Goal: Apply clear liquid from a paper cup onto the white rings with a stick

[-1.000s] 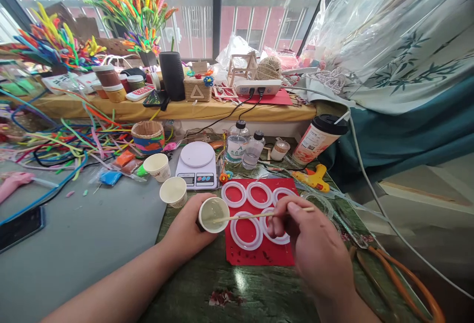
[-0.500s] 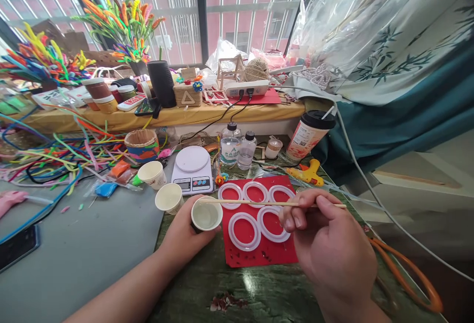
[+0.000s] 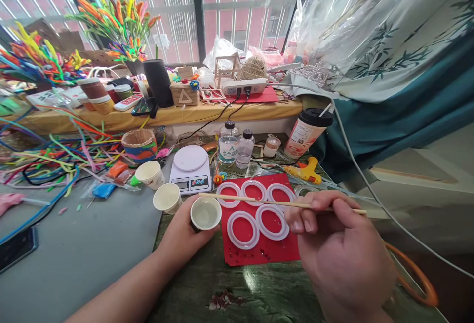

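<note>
My left hand (image 3: pixel 187 231) is wrapped round a paper cup (image 3: pixel 206 220) with clear liquid inside. Pinched between the fingers of my right hand (image 3: pixel 342 244) is a thin wooden stick (image 3: pixel 274 203), lying nearly level. Its far tip reaches the cup's upper rim; whether it touches the rim I cannot tell. Several white ring-shaped molds (image 3: pixel 243 247) lie on a red sheet (image 3: pixel 237 260) between my hands. Close to my left hand stand two more paper cups, a nearer one (image 3: pixel 166 206) and a farther one (image 3: pixel 150 181).
Behind the cups sits a white kitchen scale (image 3: pixel 191 160). Two bottles, a larger one (image 3: pixel 227 150) and a smaller one (image 3: pixel 245 152), stand beside it. A yellow glue gun (image 3: pixel 309 171) and a drink cup (image 3: pixel 305 135) are at the right. Colourful pipe cleaners (image 3: pixel 55 157) cover the left.
My right hand has moved right and slightly down with the wooden stick. The stick's tip, earlier over the cup's opening, is now at its upper rim. My left hand stays round the cup.
</note>
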`<state>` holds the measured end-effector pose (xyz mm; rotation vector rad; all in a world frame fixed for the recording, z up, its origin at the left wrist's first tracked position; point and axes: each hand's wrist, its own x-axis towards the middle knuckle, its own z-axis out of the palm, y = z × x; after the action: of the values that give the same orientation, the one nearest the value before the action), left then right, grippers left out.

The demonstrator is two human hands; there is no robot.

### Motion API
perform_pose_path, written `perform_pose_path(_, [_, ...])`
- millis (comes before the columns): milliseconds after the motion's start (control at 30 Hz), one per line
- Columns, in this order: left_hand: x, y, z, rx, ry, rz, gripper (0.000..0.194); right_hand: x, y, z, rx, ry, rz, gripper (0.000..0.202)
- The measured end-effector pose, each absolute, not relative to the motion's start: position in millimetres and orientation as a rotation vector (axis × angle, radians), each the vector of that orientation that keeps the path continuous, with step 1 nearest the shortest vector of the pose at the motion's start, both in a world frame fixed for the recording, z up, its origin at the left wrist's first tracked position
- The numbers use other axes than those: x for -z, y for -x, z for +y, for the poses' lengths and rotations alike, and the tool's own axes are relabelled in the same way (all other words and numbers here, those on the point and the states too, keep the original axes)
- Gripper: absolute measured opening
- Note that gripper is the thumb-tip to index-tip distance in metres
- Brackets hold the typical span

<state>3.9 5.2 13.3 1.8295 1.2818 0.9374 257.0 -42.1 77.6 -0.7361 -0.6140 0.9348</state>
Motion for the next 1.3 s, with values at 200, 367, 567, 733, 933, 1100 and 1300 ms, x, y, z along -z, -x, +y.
perform_pose_path(200, [-8, -2, 5, -0.949, -1.856, 1.281, 0.045, -64, -240, -53, -0.843, 1.007, -1.129, 0.028])
perform_pose_path(367, [-4, -1, 5, -0.917, -1.875, 1.271, 0.047, -60, -239, -57, -0.881, 1.037, -1.296, 0.032])
perform_pose_path(567, [-3, 0, 4, -0.867, -1.898, 1.269, 0.045, -62, -242, -59, -0.831, 1.101, -1.342, 0.033])
perform_pose_path(733, [-4, -1, 5, -0.891, -1.920, 1.257, 0.045, -65, -242, -61, -0.834, 1.088, -1.424, 0.034])
perform_pose_path(933, [-5, -1, 5, -0.895, -1.930, 1.256, 0.044, -72, -242, -60, -0.775, 1.091, -1.447, 0.033])
perform_pose_path(1100, [-4, -2, 5, -0.905, -1.923, 1.251, 0.044, -70, -242, -60, -0.806, 1.097, -1.437, 0.033])
perform_pose_path(1300, [-7, -3, 4, -0.937, -1.804, 1.245, 0.051, -70, -239, -61, -0.811, 1.066, -1.399, 0.032])
